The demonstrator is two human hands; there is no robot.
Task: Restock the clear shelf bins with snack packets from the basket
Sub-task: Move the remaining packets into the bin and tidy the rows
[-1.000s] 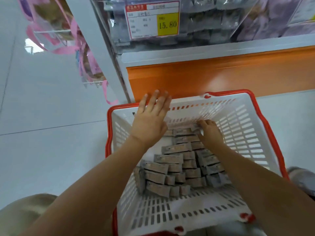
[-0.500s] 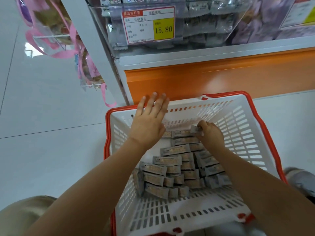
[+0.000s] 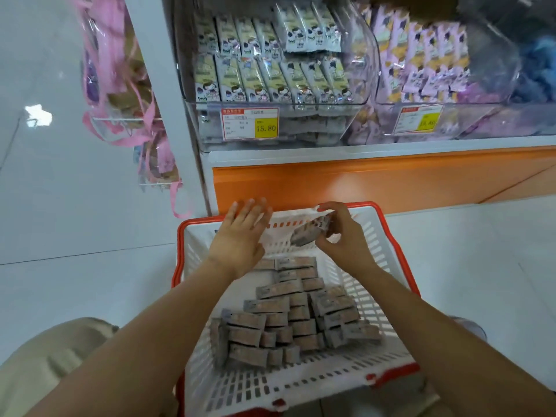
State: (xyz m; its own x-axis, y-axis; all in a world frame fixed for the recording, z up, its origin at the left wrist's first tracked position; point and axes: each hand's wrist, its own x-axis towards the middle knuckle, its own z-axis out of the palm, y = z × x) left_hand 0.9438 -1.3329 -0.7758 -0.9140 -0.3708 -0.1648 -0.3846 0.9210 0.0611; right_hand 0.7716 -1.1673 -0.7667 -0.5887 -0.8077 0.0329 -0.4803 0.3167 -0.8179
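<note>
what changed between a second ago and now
The right hand took hold of a grey packet at the far end of the pile in the basket and lifted it clear, up near the far rim. The left hand stayed open over the far left corner. The other packets kept their rows.

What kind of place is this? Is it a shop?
Most likely a shop, in its snack section. A price tag reading 15.80 sits on the front of a clear bin full of snack packets, and a red-rimmed shopping basket stands below it.
</note>
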